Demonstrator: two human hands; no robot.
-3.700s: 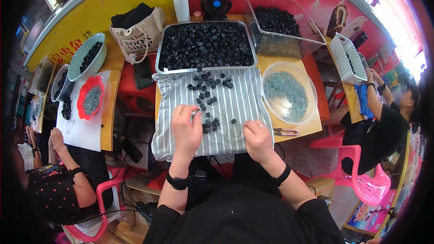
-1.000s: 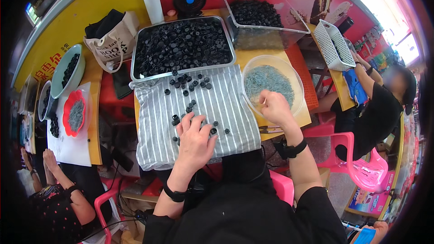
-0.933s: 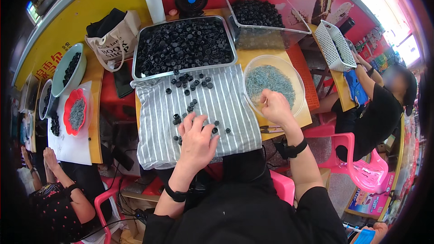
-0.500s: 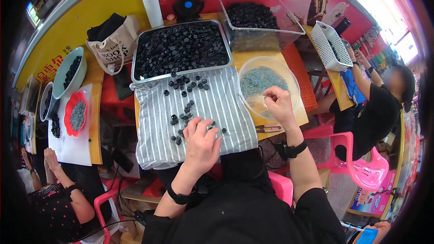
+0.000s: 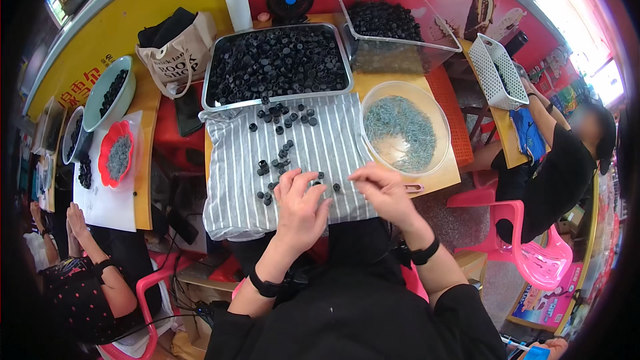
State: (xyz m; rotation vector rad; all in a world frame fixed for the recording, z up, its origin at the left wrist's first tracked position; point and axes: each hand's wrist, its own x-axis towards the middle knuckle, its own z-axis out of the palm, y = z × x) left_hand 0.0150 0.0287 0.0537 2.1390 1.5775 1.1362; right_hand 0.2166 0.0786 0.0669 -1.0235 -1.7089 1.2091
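My left hand (image 5: 300,210) is over the striped grey cloth (image 5: 227,187), its fingers bent and apart among small black plastic caps (image 5: 263,168). Some caps are partly hidden beneath its fingers. My right hand (image 5: 388,195) has come in over the cloth's right edge with thumb and fingertips pinched together; whatever is between them is too small to make out. One black cap (image 5: 336,187) sits just left of those fingertips. Beyond the right hand stands a clear round bowl (image 5: 440,103) of thin grey metal pieces (image 5: 403,127) that look like screws or pins.
A metal tray (image 5: 351,80) heaped with black caps stands at the cloth's far edge. Behind are a clear bin (image 5: 387,60), a fan (image 5: 291,1), a white bottle (image 5: 236,0) and a tote bag (image 5: 175,57). Small scissors (image 5: 415,189) lie by my right hand. People sit either side.
My right hand has moved from over the bowl leftward and nearer to me, to the cloth beside the loose caps, still pinched. The left hand has stayed in about the same place.
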